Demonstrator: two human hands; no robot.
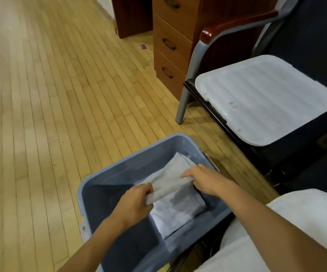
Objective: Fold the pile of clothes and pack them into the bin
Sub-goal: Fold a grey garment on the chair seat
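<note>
Hands low over the blue-grey bin on the wood floor: left hand and right hand each grip an end of a folded grey garment, held just above a paler folded piece lying inside. Best lowered level, both ends let go together, then pressed flat against the stack. Cloth looks soft, thin, slightly creased.
</note>
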